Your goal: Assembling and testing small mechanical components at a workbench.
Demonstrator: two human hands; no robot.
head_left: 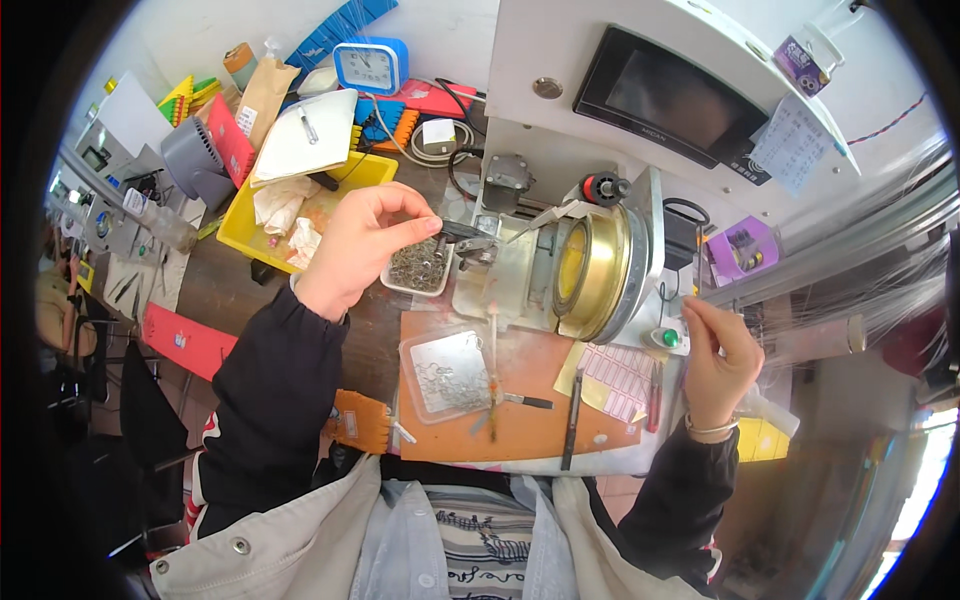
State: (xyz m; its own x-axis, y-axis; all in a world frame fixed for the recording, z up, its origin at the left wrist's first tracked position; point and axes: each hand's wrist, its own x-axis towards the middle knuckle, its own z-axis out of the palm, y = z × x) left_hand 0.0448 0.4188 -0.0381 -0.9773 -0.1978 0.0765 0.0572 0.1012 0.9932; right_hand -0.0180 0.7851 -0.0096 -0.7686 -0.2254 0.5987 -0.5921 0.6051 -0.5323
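Note:
My left hand point(365, 240) is closed, thumb and fingers pinching a slim dark tool point(466, 231) that looks like tweezers. The tool's far end reaches a small metal fixture point(480, 250) on the white machine point(545, 140). Below that hand is a white tub of small metal parts point(418, 268). Fingertips pinched together, my right hand point(722, 360) hangs beside the machine's green button point(669, 338); whatever it may hold is too fine to make out. Between my hands stands a brass-coloured wheel point(590, 275). A clear tray point(405, 360) with small silvery pieces lies nearer me.
A dark screen point(670, 95) faces me. On the orange mat point(530, 440) lie a black pen-like tool point(572, 420) and a label sheet point(610, 380). A yellow bin point(240, 215) and blue clock point(371, 66) stand left; a purple box point(745, 250) sits right.

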